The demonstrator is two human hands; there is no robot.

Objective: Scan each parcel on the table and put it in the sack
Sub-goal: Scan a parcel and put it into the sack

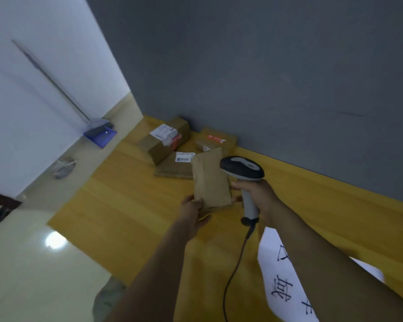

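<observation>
Resting upright in left hand (pixel 192 209), brown parcel (pixel 209 180), beside scanner (pixel 242 170).

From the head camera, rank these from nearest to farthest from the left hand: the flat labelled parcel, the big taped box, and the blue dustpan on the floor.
Measured from the left hand:
1. Flat labelled parcel, lying on the table just beyond the hand.
2. Big taped box, farther back, toward the wall.
3. Blue dustpan, off the table on the floor, far left.
</observation>
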